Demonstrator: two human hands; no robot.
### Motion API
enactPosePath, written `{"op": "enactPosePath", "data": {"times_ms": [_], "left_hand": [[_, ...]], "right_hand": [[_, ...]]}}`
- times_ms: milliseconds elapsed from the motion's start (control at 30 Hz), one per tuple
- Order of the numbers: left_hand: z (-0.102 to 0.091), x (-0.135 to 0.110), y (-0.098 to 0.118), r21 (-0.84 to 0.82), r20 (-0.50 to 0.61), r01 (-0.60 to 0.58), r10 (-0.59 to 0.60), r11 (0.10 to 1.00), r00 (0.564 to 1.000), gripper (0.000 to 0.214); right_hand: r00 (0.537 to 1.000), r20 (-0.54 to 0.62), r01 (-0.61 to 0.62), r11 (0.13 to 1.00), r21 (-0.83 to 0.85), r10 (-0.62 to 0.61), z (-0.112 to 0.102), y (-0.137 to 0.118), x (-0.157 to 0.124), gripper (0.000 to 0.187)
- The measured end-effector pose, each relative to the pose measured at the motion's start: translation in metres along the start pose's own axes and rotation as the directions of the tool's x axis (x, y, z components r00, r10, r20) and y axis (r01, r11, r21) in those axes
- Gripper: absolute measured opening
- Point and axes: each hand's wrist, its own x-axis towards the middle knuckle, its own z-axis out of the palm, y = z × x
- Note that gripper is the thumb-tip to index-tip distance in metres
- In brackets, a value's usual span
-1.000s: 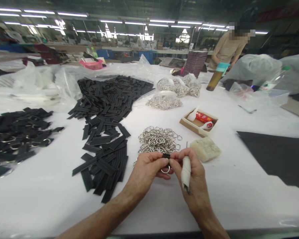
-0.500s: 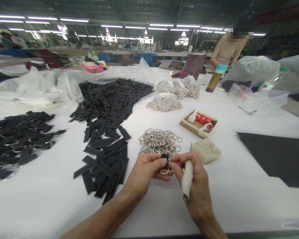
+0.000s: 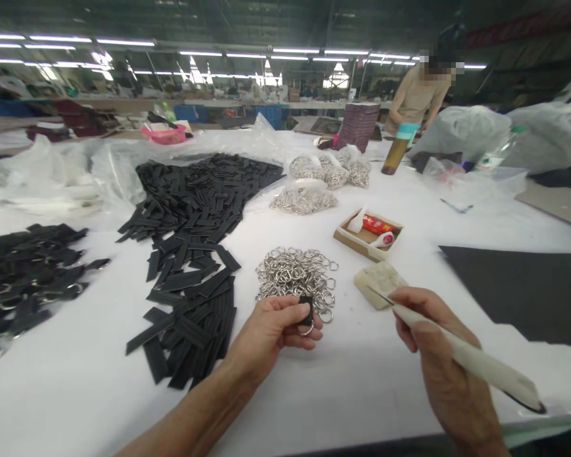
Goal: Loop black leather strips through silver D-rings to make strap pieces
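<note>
My left hand [image 3: 276, 330] is closed on a small folded black strap with a metal ring [image 3: 307, 315] hanging from it. It sits just in front of a loose pile of silver rings [image 3: 292, 273]. My right hand [image 3: 440, 355] grips a white-wrapped tool [image 3: 476, 365] whose thin tip points at a pale waxy block [image 3: 379, 279]. A heap of black straps [image 3: 195, 254] lies to the left of the rings.
A small cardboard tray [image 3: 367, 230] with glue tubes sits behind the block. Bags of rings [image 3: 323, 174], a dark sheet [image 3: 518, 285] at right, finished straps [image 3: 23, 273] at far left, and a bottle [image 3: 397, 147] are on the white table. Another person [image 3: 416, 92] stands at the back.
My right hand left the strap, moved right and turned the tool so its tip points at the waxy block. My left hand keeps the strap and ring.
</note>
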Motion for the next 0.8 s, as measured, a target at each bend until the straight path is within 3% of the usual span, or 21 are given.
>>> {"op": "enactPosePath", "data": {"times_ms": [133,267,400,533,800], "left_hand": [[0.004,0.002,0.001,0.037,-0.045,0.038,-0.036,0.999,0.998,0.031],[0.015,0.0,0.005,0.087,-0.009,0.069,-0.068,0.994,0.998,0.03],[0.037,0.001,0.009,0.096,0.025,0.082,-0.084,0.992,0.996,0.029],[0.054,0.018,0.003,0.095,0.065,0.083,-0.089,0.992,0.994,0.027],[0.058,0.043,-0.017,0.108,0.072,0.1,-0.108,0.989,0.992,0.027]], "right_hand": [[0.974,-0.169,-0.143,0.988,0.059,0.151,-0.011,0.006,0.01,0.032],[0.958,-0.259,-0.106,0.992,0.068,0.12,-0.025,0.007,0.029,0.027],[0.97,-0.229,-0.066,0.995,0.074,0.081,-0.032,0.008,0.049,0.032],[0.985,-0.152,-0.059,0.992,0.115,0.076,-0.024,0.016,0.062,0.04],[0.987,-0.146,-0.046,0.991,0.127,0.064,-0.013,0.03,0.063,0.037]]}}
